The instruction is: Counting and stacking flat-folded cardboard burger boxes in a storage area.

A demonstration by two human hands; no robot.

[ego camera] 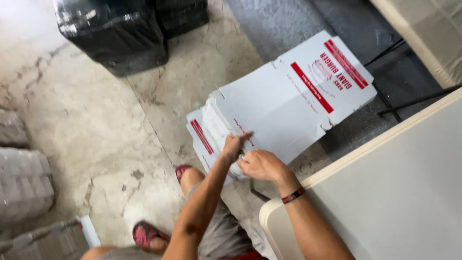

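Observation:
A stack of flat white cardboard boxes with red printing lies on the floor in front of me. My left hand reaches down to the stack's near edge, fingers pinching the top sheets. My right hand, with a dark wristband, is closed on the same near edge just beside it. Both hands grip the stack at its lower corner, and the fingertips are partly hidden by the cardboard.
A beige table fills the lower right. Black wrapped bundles stand at the top left. Grey wrapped packs sit at the left edge. My feet in red sandals stand on the cracked stone floor.

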